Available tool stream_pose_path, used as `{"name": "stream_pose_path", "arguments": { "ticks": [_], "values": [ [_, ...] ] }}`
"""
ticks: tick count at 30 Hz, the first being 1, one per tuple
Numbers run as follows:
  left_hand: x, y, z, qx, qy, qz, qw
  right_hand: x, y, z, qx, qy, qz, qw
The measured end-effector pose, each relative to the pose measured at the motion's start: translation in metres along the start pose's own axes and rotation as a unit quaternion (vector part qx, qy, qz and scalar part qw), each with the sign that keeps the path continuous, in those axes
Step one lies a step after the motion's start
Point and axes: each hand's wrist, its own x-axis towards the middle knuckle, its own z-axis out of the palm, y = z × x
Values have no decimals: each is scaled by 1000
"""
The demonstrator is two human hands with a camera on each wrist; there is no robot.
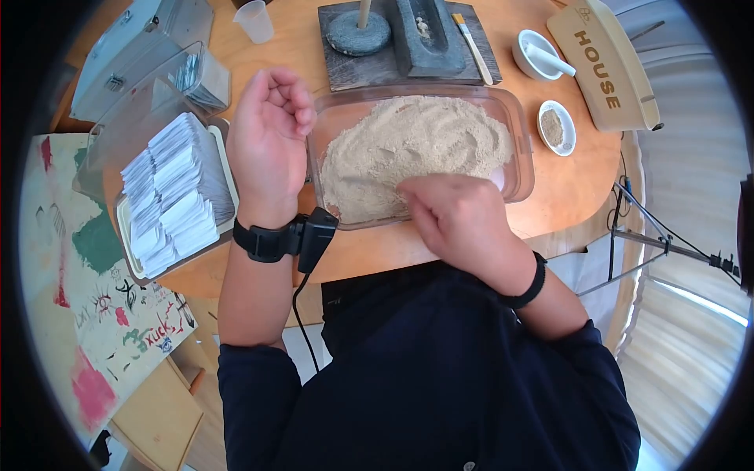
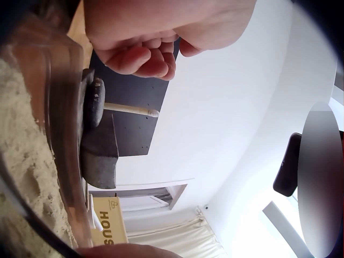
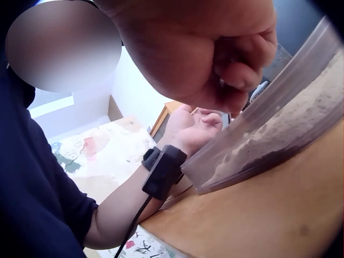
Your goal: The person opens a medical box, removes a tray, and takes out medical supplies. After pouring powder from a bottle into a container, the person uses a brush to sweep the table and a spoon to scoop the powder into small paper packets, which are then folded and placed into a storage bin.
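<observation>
While white paper packets (image 1: pixel 177 180) stand in rows at far left, the left hand (image 1: pixel 271 129) hovers, fingers loosely bent, beside a rectangular translucent brown plastic tray (image 1: pixel 525 157) of beige powder (image 1: pixel 440 129) on the wooden tabletop (image 1: pixel 569 188); right hand (image 1: pixel 463 216) curled closed over the tray's near side (contents, if any, can't tell); small white oval dish (image 1: pixel 565 147) further right.

Tub (image 1: pixel 525 166) is glossy clear plastic, powder (image 1: pixel 416 141) matt and grainy, far trough (image 1: pixel 432 63) kinda rough stone, table (image 1: pixel 577 188) smooth wood.

Right fingers (image 3: pixel 244 75) curled, clear tub (image 3: pixel 207 174) (powder (image 3: pixel 293 110) inside), left hand (image 3: pixel 196 129) beyond
</observation>
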Motion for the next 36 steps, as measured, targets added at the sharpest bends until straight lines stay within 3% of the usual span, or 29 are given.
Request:
{"name": "stream_pose_path", "arguments": {
  "ticks": [4,10,13,18,20,24,26,28,36],
  "values": [
    [1,0,0,-17,33,3,999,7,15,-2,-41,81,67,994],
    [1,-1,2,-33,7,-2,999,11,1,-2,-6,36,18,999],
    [0,1,1,-14,38,4,999,14,16,-9,-60,102,98,988],
    [-1,0,2,-10,-11,-5,1000,17,20,-10,-81,104,63,989],
    [1,-1,3,-15,5,0,1000,16,14,-11,-34,57,69,995],
    [0,0,5,-8,35,-5,999,27,35,-13,-90,96,137,982],
    [-1,-2,2,-10,17,-8,1000,29,36,-9,-87,97,124,984],
    [2,-2,1,-10,4,-6,1000,28,29,-5,-29,55,52,997],
    [1,-1,-1,1,13,-6,1000,18,25,-13,-27,41,45,998]
  ]
}}
